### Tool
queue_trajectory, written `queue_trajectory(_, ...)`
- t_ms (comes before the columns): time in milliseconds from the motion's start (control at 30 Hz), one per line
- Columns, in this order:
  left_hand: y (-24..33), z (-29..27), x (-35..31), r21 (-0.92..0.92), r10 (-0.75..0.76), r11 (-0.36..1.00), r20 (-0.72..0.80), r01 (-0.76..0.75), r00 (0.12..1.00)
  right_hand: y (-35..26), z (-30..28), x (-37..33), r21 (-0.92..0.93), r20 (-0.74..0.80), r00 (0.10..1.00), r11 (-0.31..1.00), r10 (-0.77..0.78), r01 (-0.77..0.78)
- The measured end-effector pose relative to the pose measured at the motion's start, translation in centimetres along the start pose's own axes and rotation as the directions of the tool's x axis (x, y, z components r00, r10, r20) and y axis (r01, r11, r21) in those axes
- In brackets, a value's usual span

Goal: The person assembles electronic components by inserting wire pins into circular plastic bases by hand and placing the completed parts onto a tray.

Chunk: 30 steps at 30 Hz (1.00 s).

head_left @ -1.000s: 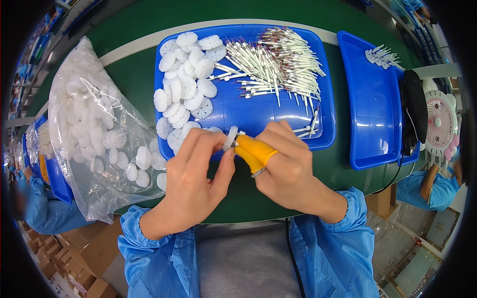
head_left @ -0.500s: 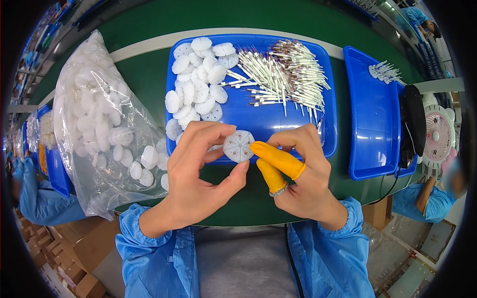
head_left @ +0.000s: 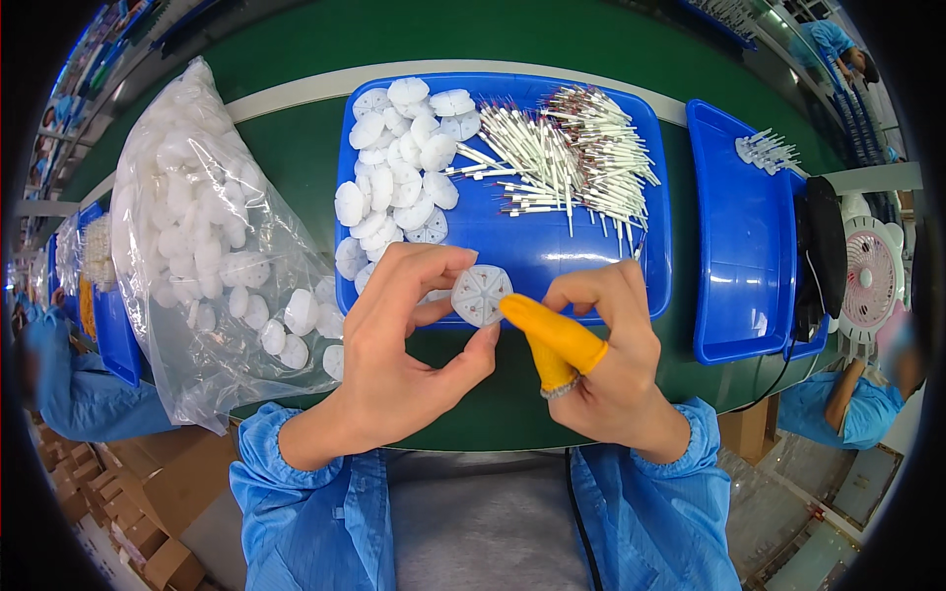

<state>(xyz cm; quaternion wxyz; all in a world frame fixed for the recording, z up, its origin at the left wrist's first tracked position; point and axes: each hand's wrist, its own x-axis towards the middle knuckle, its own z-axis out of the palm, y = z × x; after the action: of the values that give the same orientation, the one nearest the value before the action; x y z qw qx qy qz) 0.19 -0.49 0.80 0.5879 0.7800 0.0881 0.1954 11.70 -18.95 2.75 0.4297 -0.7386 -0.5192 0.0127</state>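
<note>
A round, white translucent plastic disc point(head_left: 482, 295) with raised spokes and small holes is pinched by its rim between the thumb and index finger of my left hand point(head_left: 399, 325). My right hand point(head_left: 601, 355) wears yellow covers on its thumb and index finger. Those two covered fingers are pressed together, and the index tip touches the disc's right edge. Whatever lies between them, if anything, is hidden. Just beyond both hands is a blue tray point(head_left: 522, 232), holding a pile of similar white discs point(head_left: 399, 167) on its left and many thin white sticks with dark tips point(head_left: 572, 158) on its right.
To the left, a clear plastic bag point(head_left: 197, 217) full of white discs lies open, several spilling near its mouth. Another blue tray point(head_left: 739, 276) at right holds a small spoked piece point(head_left: 767, 150). Beyond it are a black object point(head_left: 820, 246) and a fan point(head_left: 869, 271). Co-workers sit on both sides.
My right thumb and index finger have come together; before, they were apart. My left hand keeps its pinch on the disc, which faces slightly differently. The whole view has shifted a little.
</note>
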Motion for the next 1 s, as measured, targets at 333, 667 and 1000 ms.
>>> queue_trajectory(333, 0.05, 0.05, -0.11, 0.019, 0.041, 0.999, 0.036, -0.042, 0.998, 0.44, 0.06, 0.31, 0.012, -0.044, 0.999, 1.000, -0.014, 0.015)
queue_trajectory(667, -0.06, 0.01, -0.23, 0.038, 0.038, 0.998, 0.046, -0.040, 0.998, 0.48, -0.19, 0.25, 0.021, -0.013, 1.000, 1.000, -0.006, 0.007)
queue_trajectory(1000, -0.01, 0.08, -0.20, 0.063, 0.062, 0.996, 0.074, -0.066, 0.995, 0.16, -0.16, 0.11, -0.009, -0.001, 1.000, 1.000, 0.023, -0.023)
